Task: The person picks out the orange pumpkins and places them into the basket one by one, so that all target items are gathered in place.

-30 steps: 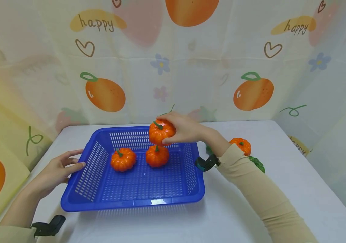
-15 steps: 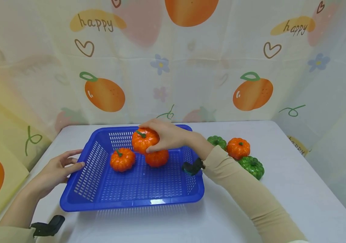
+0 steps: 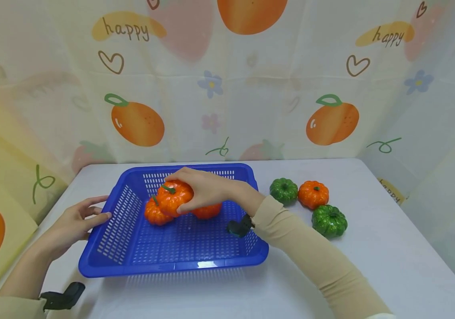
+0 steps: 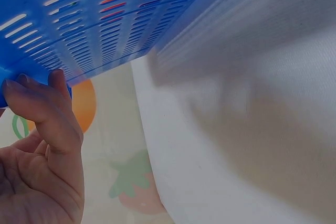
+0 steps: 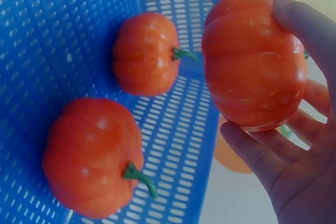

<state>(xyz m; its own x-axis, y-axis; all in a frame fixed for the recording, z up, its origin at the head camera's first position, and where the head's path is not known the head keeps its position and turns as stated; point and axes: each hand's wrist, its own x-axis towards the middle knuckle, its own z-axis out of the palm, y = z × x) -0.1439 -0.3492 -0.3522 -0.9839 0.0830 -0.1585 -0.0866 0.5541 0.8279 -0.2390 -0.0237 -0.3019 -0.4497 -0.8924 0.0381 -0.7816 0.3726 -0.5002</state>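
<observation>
My right hand (image 3: 207, 188) holds a small orange pumpkin (image 3: 174, 199) with a green stem over the blue plastic basket (image 3: 143, 267), thumb and fingers round its sides. Under it in the basket sit two more orange pumpkins, the left pumpkin (image 3: 154, 214) and the right pumpkin (image 3: 207, 212), both partly hidden in the head view. The right wrist view shows the held pumpkin (image 5: 254, 61) apart from the lower pumpkin (image 5: 94, 158) and the farther pumpkin (image 5: 147, 53). At the basket's left side, my left hand (image 3: 72, 226) grips the rim, its fingers (image 4: 44, 111) curled at the edge.
Right of the basket, a green pumpkin (image 3: 284, 191), an orange pumpkin (image 3: 313, 195) and a nearer green pumpkin (image 3: 329, 220) stand close together on the white table (image 3: 379, 248). A fruit-patterned cloth (image 3: 259, 110) hangs behind the table.
My right hand has carried its pumpkin leftward and lower, from the basket's back right to over the left pumpkin. The pumpkins on the table have come into full view. My left hand stays put.
</observation>
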